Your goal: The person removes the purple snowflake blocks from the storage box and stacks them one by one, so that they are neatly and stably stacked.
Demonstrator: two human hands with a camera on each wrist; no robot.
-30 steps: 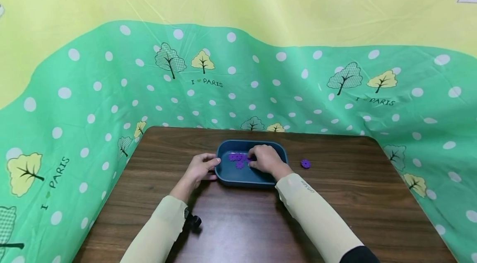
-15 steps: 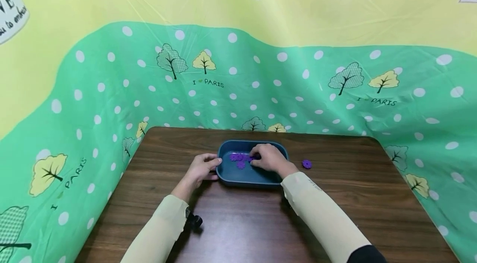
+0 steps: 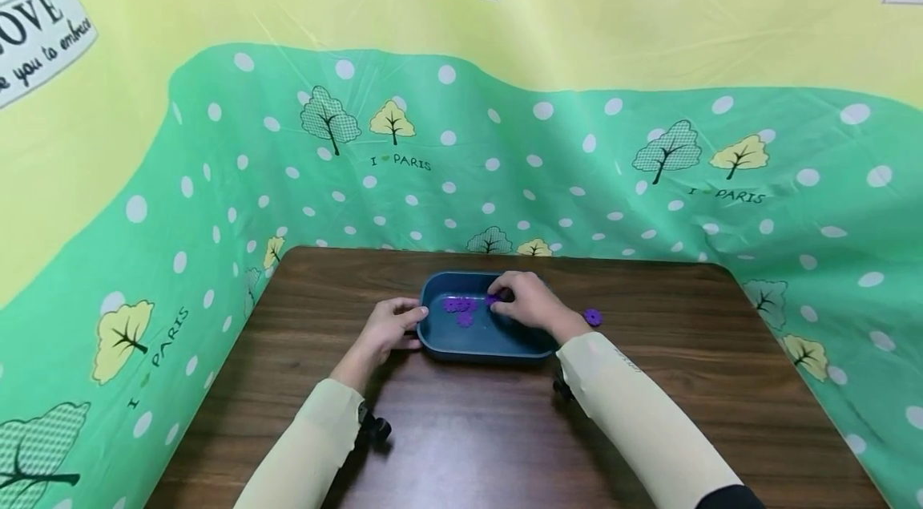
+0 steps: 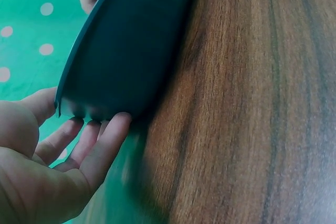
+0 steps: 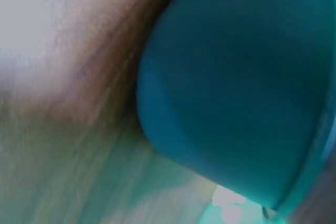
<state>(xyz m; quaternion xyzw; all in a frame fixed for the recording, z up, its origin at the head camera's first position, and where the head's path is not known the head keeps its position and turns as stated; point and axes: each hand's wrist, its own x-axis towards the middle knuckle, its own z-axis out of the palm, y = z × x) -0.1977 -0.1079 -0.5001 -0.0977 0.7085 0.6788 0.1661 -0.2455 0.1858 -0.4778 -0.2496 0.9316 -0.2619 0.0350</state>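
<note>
A dark blue rectangular tray (image 3: 469, 349) stands on the table. Several small purple notched discs (image 3: 461, 307) lie flat inside it, left of centre. At the tray's left end my left hand (image 3: 388, 326) holds it, thumb at the rim and fingers against the outer wall; the left wrist view shows the same hand (image 4: 63, 166) under the tray's end wall (image 4: 121, 51). Over the tray's right half my right hand (image 3: 530, 302) pinches a purple notched disc (image 3: 493, 299) between thumb and fingers. In the right wrist view the tray's outer wall (image 5: 231, 87) hides the fingers.
Another purple disc (image 3: 593, 317) lies on the wooden table (image 3: 461, 429), just right of the tray and beside my right wrist. A green and yellow printed cloth (image 3: 461, 172) hangs behind the table and along its sides.
My right hand has moved slightly right and up, away from the discs in the tray, with one disc in its fingertips. My left hand has stayed on the tray's end.
</note>
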